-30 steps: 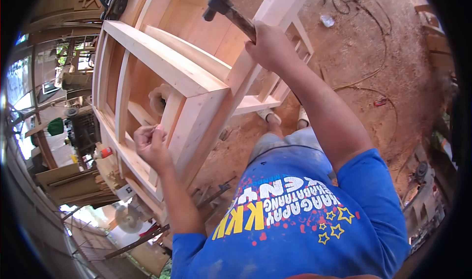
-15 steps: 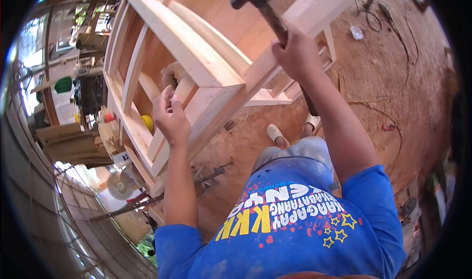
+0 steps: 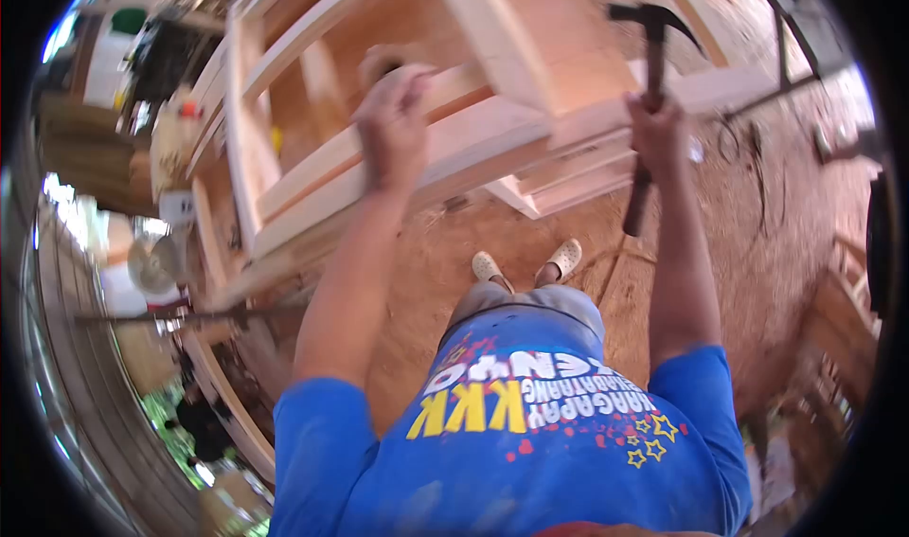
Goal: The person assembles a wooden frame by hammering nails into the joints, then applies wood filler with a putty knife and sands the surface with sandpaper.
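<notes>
A pale wooden frame (image 3: 492, 130) of unfinished boards stands in front of me on a dirt floor. My left hand (image 3: 393, 125) rests against its near rail with the fingers curled; whether they pinch something small is blurred. My right hand (image 3: 655, 132) grips the wooden handle of a claw hammer (image 3: 651, 35), held upright with its dark head above the frame's right end. My blue printed shirt and both sandalled feet (image 3: 525, 262) fill the lower middle of the view.
Reddish dirt floor (image 3: 757, 253) with cables lies to the right. Stacked timber, a fan (image 3: 151, 264) and clutter sit at the left. A long metal bar (image 3: 189, 317) lies near the frame's lower left.
The view has swung so the frame sits higher and more level. My left hand climbed from the frame's lower left onto its near rail. The hammer has gone from tilted left to upright.
</notes>
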The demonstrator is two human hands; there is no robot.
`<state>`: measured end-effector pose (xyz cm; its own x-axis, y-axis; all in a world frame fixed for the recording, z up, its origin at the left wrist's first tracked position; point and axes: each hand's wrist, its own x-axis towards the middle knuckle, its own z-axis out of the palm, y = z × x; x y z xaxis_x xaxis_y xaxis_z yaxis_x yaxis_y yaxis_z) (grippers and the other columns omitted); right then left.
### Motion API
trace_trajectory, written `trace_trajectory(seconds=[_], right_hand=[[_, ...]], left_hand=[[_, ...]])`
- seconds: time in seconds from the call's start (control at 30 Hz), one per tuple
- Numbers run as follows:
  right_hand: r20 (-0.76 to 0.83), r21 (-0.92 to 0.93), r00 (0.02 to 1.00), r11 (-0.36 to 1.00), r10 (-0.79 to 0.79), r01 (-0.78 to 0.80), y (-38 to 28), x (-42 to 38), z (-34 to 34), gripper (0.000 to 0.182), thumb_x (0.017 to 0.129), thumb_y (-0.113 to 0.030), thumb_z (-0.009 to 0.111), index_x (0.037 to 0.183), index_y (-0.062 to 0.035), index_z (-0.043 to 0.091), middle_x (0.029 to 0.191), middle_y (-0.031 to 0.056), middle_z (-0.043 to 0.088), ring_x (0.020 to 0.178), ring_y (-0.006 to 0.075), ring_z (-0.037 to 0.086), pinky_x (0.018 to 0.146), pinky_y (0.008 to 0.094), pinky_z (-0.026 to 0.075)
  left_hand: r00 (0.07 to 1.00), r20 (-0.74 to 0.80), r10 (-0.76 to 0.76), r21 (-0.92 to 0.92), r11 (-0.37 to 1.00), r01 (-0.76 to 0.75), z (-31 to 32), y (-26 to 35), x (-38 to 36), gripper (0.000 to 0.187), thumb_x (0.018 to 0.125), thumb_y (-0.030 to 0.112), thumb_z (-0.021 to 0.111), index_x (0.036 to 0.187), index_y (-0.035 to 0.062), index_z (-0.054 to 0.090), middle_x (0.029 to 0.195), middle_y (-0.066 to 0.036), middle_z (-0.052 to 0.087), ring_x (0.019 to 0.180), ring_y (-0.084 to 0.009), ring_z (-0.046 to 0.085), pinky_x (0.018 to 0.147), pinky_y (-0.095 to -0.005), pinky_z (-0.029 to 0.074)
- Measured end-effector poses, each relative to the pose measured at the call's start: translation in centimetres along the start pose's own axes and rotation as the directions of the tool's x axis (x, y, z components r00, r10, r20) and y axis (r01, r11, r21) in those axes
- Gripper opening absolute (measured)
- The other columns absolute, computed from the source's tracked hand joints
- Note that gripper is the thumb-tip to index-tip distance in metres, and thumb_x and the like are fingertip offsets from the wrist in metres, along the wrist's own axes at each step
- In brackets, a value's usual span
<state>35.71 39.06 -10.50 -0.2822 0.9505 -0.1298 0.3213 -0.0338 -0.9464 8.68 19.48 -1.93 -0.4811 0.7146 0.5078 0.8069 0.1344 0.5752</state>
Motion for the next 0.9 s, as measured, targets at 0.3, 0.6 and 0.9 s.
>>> trace_trajectory(seconds=[0.3,0.6,0.9], right_hand=[[-0.081,-0.033,0.997,0.999,0.021,-0.024,4.7,-14.9,-0.6,0.025,0.1,-0.023,0.073,0.088,-0.0065,0.059,0.058,-0.0012,0.052,0.048,0.0095,0.05,0.046,0.0275,0.039],[-0.351,-0.039,0.864,0.917,0.36,-0.397,11.5,-34.1,2.6,0.023,0.1,-0.02,0.072,0.094,-0.0048,0.055,0.063,0.0027,0.055,0.043,0.0137,0.053,0.04,0.0294,0.046],[-0.458,0.019,0.743,0.841,0.488,-0.54,9.3,-44.5,9.3,0.028,0.1,-0.027,0.07,0.093,-0.0038,0.057,0.064,0.004,0.057,0.047,0.0167,0.059,0.045,0.0333,0.048]], left_hand=[[0.988,-0.15,0.046,-0.247,0.965,-0.083,-0.2,-2.2,-0.4,0.018,0.095,0.004,0.07,0.111,0.005,0.078,0.092,-0.016,0.076,0.085,-0.0317,0.073,0.077,-0.0421,0.056],[0.851,0.521,0.065,0.093,0.987,-0.132,-13.7,-8.9,-1.7,0.107,0.069,0.07,0.086,0.144,0.0008,0.055,0.144,-0.021,0.056,0.136,-0.0378,0.056,0.11,-0.0531,0.047],[0.714,0.694,-0.093,0.36,0.903,-0.232,-17.2,-11.6,-4.0,0.127,0.065,0.057,0.088,0.161,-0.003,0.031,0.158,-0.019,0.045,0.145,-0.0366,0.049,0.116,-0.0573,0.042]])
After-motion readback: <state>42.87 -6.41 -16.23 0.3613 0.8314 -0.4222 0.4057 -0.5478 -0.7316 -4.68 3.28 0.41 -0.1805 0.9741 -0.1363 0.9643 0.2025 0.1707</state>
